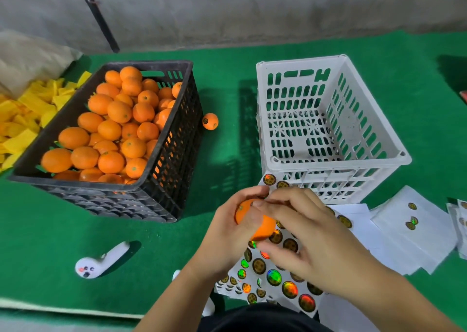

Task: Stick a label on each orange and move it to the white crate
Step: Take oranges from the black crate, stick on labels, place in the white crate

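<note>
My left hand (228, 227) is closed around an orange (264, 227) just in front of the white crate (336, 160), which holds no fruit. My right hand (300, 233) lies over the top of that orange, fingertips pressed on its skin; whether a label sits under them is hidden. Below both hands lies a sheet of round shiny labels (274, 277). The black crate (161, 187) at the left is full of oranges (118, 112). One labelled orange (210, 121) rests on the green mat between the crates.
White backing sheets (414, 228) with a few labels left are spread at the right. A white handheld controller (101, 261) lies at the front left. Yellow wrappers (25, 114) are piled beyond the black crate, and a black rod (102, 23) leans on the wall.
</note>
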The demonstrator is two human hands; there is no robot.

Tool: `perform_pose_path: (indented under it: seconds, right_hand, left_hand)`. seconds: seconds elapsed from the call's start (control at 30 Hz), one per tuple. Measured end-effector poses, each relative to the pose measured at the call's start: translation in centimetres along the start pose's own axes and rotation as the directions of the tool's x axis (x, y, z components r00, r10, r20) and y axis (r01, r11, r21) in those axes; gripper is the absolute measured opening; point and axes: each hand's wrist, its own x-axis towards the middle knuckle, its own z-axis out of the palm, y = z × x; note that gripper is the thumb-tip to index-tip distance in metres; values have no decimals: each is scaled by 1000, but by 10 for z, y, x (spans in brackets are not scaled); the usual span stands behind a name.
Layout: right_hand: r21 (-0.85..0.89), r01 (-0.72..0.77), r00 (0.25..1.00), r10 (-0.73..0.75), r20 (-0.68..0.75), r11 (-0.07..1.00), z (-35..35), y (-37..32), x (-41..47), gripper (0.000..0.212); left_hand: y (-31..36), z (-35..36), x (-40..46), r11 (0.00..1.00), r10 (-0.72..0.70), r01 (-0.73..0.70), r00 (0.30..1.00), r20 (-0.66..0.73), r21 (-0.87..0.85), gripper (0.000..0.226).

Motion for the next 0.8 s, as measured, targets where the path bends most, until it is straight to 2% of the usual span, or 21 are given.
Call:
perform_pose_path:
  seconds: [0.07, 0.1, 0.2, 0.23, 0.3, 0.37, 0.43, 0.5, 0.57, 0.63, 0.67, 0.73, 0.77, 0.8]
  right_hand:
    - [-73, -24, 998, 28, 57, 997, 6, -3, -2, 70]
    - [-70, -29, 999, 32, 42, 997, 10, -3, -2, 72]
    - [74, -53, 998, 54, -17, 996, 12, -1, -1, 68]
    - [137, -64, 997, 68, -23, 988, 10, 2, 0, 68]
    - [228, -80, 993, 97, -65, 970, 2, 11, 6, 68]
    - [201, -83, 978, 119, -171, 976, -12, 27, 17, 72]
    - [117, -159, 942, 186, -281, 980, -28, 47, 34, 79]
    - [86, -349, 887, 359, -289, 933, -40, 64, 51, 90]
    - [101, -515, 831, 525, -186, 851, -44, 72, 59, 106]
    - [196, -538, 833, 552, -22, 820, -40, 72, 55, 101]
    - [294, -531, 844, 527, 98, 795, -37, 69, 51, 93]
    - [496, -541, 841, 421, 342, 679, -25, 58, 42, 65]
    - [564, -546, 837, 370, 404, 619, -18, 54, 38, 47]
    - [606, -533, 845, 347, 406, 590, -11, 51, 35, 33]
  left_hand:
    - [0, 2, 0, 992, -55, 56, 998, 13, -111, 86]
    - [1, 3, 0, 976, -95, 100, 995, 31, -191, 89]
    - [2, 3, 4, 934, -152, 161, 987, 53, -319, 91]
    - [2, 4, 6, 933, -157, 157, 987, 27, -323, 86]
    - [-1, 3, 9, 960, -170, 150, 983, -67, -238, 58]
    - [-6, -3, 11, 982, -181, 164, 963, -200, -98, 27]
    - [-10, -10, 10, 987, -159, 149, 961, -225, -58, 35]
    - [-12, -15, 7, 987, -129, 111, 978, -167, -113, 48]
    - [-10, -18, 8, 992, -92, 80, 989, -118, -101, 53]
    - [-5, -24, 11, 1000, -16, 14, 996, -87, -18, 41]
    - [-2, -28, 13, 1000, 17, -15, 996, -93, 28, 35]
    - [9, -39, 17, 992, 74, -59, 988, -132, 112, 28]
    - [17, -44, 21, 987, 95, -75, 986, -135, 145, 25]
    - [24, -52, 25, 976, 118, -93, 986, -121, 197, 22]
